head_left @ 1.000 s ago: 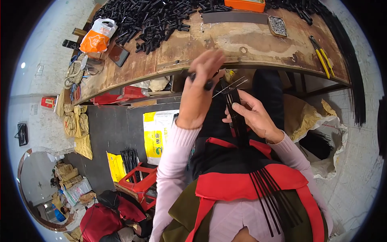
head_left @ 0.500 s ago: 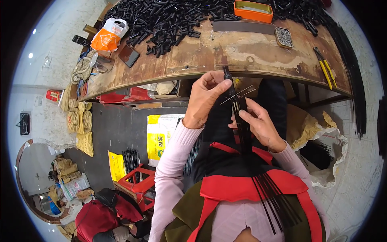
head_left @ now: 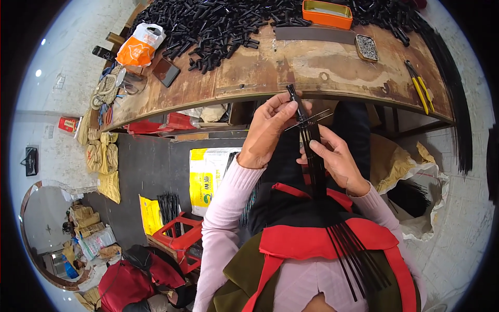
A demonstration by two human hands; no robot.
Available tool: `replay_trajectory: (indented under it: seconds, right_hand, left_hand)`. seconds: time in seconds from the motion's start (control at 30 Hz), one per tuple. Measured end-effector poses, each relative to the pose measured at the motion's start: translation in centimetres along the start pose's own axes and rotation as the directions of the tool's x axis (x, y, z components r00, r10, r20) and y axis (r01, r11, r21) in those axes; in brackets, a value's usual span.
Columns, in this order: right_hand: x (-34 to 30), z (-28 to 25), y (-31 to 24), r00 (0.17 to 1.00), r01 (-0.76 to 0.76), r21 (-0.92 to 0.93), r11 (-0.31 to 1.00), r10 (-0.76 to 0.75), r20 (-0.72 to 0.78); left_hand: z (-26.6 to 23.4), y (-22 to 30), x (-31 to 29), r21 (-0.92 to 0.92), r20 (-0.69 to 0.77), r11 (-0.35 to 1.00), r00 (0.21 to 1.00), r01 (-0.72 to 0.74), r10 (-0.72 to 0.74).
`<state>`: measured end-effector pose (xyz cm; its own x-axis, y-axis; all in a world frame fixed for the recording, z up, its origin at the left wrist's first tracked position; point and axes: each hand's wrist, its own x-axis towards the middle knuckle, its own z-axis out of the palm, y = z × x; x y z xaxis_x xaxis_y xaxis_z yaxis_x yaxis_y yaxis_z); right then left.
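Note:
My left hand [head_left: 270,127] is closed, with thumb and fingers pinching a short black ribbed tube [head_left: 294,96] just in front of the table edge. Below the tube runs a bundle of long thin black rods [head_left: 318,179], pointing down toward my lap. My right hand [head_left: 335,158] grips this bundle from the right, thumb laid along it. A few thin rods [head_left: 321,115] stick out crosswise between my two hands. The lower rod ends [head_left: 356,260] spread out over the red-and-black apron [head_left: 291,242]. How tube and rods join is hard to make out.
A wooden table [head_left: 249,78] carries a heap of black tubes [head_left: 218,31], an orange tin [head_left: 327,14], a small tray of bits [head_left: 366,48] and yellow-handled pliers [head_left: 419,88]. Long black rods [head_left: 460,114] hang off its right end. A red stool [head_left: 179,236] stands at left.
The tube's top has tilted a little to the left, and my left hand has shifted slightly right along it. The crossed rods have turned a little. My right hand keeps its grip.

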<state>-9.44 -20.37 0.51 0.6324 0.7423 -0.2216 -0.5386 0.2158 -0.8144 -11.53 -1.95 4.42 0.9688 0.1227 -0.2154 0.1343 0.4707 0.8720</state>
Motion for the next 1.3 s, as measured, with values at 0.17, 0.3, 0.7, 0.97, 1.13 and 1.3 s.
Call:
replay_trajectory:
  seconds: [0.17, 0.3, 0.7, 0.97, 1.13, 1.3]
  right_hand:
    - [-0.1, 0.4, -0.2, 1.0, -0.004, -0.012, 1.0, 0.004, 0.001]
    - [-0.1, 0.2, -0.3, 1.0, -0.008, -0.021, 1.0, 0.008, -0.013]
    - [0.5, -0.4, 0.1, 1.0, -0.002, 0.021, 1.0, 0.002, 0.01]
    - [0.6, -0.5, 0.1, 1.0, 0.004, 0.023, 1.0, -0.005, 0.028]
    - [0.6, -0.7, 0.3, 0.999, -0.003, 0.038, 0.999, 0.002, 0.032]
    - [0.5, -0.8, 0.2, 0.999, -0.004, 0.067, 0.998, 0.001, 0.049]
  left_hand:
    - [-0.7, -1.0, 0.3, 0.125, -0.098, 0.992, 0.994, -0.025, 0.037]
    - [-0.7, -1.2, 0.3, 0.115, -0.108, 0.992, 0.993, -0.044, 0.057]
    - [-0.8, -0.6, 0.8, 0.268, -0.112, 0.961, 0.989, -0.065, 0.098]
    - [-0.6, -0.6, 0.9, 0.241, -0.1, 0.96, 0.98, -0.145, 0.173]
    - [-1.0, -0.7, 0.8, 0.317, -0.062, 0.936, 0.981, -0.154, 0.182]
    - [-1.2, -0.5, 0.6, 0.214, 0.026, 0.973, 0.996, -0.089, 0.085]
